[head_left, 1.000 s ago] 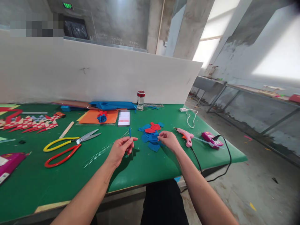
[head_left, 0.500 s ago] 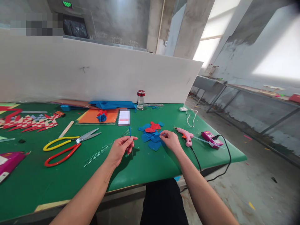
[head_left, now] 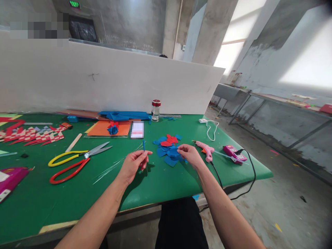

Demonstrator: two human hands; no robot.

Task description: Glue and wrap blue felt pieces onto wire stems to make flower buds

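Note:
My left hand pinches a thin wire whose upper end is wrapped in blue; the bare wire pokes out below the fingers. To its right, my right hand is closed on the edge of a blue paper petal, held over a loose pile of blue petals. Red petals lie on top at the back of that pile. Left of my left hand, several loose wires are spread on the green table.
A pink glue gun lies right of my right hand, its black cord hanging over the table edge. Large scissors with red and yellow handles lie at left. Behind are a lidded glass jar, a phone and a white board.
My right hand has picked a blue petal off the pile and shifted slightly right with it. The left hand stays where it was with the wire.

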